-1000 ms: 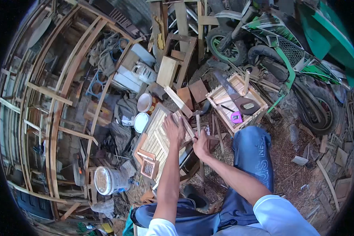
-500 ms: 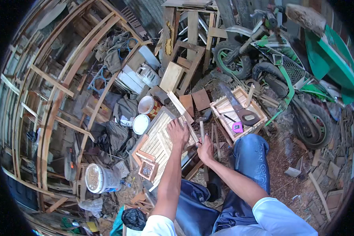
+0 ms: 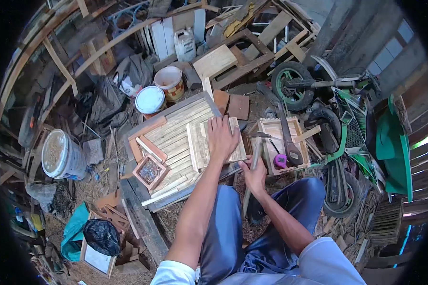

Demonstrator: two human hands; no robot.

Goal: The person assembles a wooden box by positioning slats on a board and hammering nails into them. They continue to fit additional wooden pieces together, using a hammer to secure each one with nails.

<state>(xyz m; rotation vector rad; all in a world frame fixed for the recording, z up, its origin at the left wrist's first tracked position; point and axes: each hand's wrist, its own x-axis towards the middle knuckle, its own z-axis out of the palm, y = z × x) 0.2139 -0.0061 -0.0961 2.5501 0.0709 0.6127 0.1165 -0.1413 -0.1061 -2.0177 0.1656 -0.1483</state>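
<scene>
My left hand [image 3: 222, 140] lies flat, fingers stretched, on a small square box of wooden slats [image 3: 200, 149]. That box rests on a larger slatted wooden board [image 3: 178, 128] in front of my knees. Beside the box's right edge, my right hand [image 3: 255, 175] is closed around the handle of a hammer [image 3: 257, 151], held head up. A small wooden tray [image 3: 140, 172] with what look like nails sits on the board's left part. To the right, a shallow wooden crate [image 3: 266, 124] holds a handsaw [image 3: 288, 137], a pink tape measure [image 3: 280, 160] and a dark pen-like stick [image 3: 274, 145].
Two paint buckets [image 3: 169, 78] [image 3: 150, 100] stand behind the board, and a white bucket [image 3: 62, 154] is at left. A green small motorcycle [image 3: 345, 114] leans at right. Wood scraps [image 3: 218, 61] are piled at the back. A black plastic bag [image 3: 101, 237] lies at lower left.
The view has turned and come closer, shifting the surroundings. The small slatted box now shows its broad face under my left hand. My right hand still holds the hammer.
</scene>
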